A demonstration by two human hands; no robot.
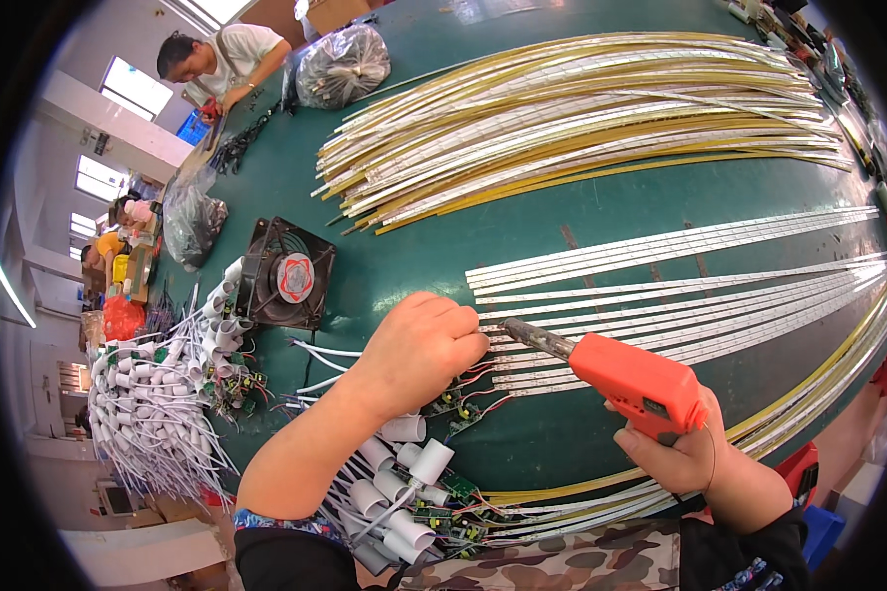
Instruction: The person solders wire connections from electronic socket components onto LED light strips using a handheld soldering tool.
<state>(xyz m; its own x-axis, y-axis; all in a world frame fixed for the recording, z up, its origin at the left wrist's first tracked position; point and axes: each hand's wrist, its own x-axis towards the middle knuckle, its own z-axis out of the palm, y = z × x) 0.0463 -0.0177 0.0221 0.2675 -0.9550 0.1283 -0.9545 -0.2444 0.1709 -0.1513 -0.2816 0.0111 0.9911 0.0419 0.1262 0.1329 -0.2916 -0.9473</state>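
My left hand (419, 350) is closed, fingertips pinching red and white wires at the near ends of several white light strips (680, 286) lying on the green table (522, 227). My right hand (675, 448) grips an orange pistol-shaped soldering gun (636, 379). Its metal tip (522, 333) points left and meets the strip ends just beside my left fingers. Small green circuit boards (458, 412) with white cylindrical caps (419, 463) lie under my left wrist.
A large fan of yellow and white strips (581, 118) covers the far table. A black square fan (286, 274) stands left of my hand, beside a heap of white-wired parts (158, 394). A plastic bag (343, 64) and a seated person (222, 64) are far left.
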